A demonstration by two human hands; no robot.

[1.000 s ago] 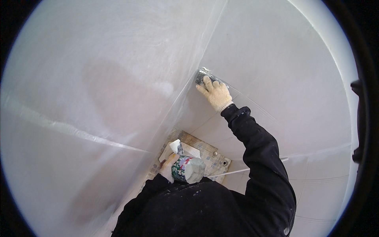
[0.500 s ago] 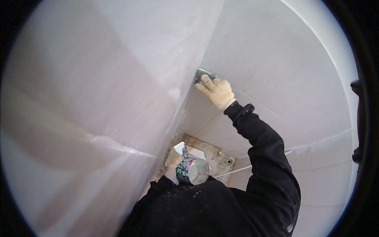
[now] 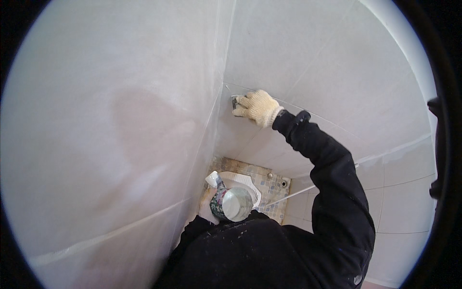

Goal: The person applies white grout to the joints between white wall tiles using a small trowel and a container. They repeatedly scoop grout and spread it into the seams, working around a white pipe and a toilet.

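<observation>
My right hand (image 3: 260, 109), in a cream knitted glove, is pressed close to the grey tiled wall near the inside corner. Its fingers are closed on a small dark scraper (image 3: 234, 103), mostly hidden by the glove, just below a horizontal tile joint (image 3: 298, 107). Low in front of my body, my left hand (image 3: 206, 206) holds a tub (image 3: 220, 204) with a colourful patterned side. Whitish paste (image 3: 237, 204) shows in its round opening. A tool with a broad white end (image 3: 212, 179) sticks up beside the tub; how it is held is hidden.
A large tiled wall (image 3: 96, 159) rises close on my left. Far below lie a white squat toilet (image 3: 250, 183), a patterned tile floor (image 3: 272, 192) and a round drain (image 3: 285, 183). A thin white pipe (image 3: 293, 194) slants across at lower right.
The scraper has come away from the corner to just below the horizontal joint, and my right hand has turned with it. The view has shifted; the tub stays in my left hand.
</observation>
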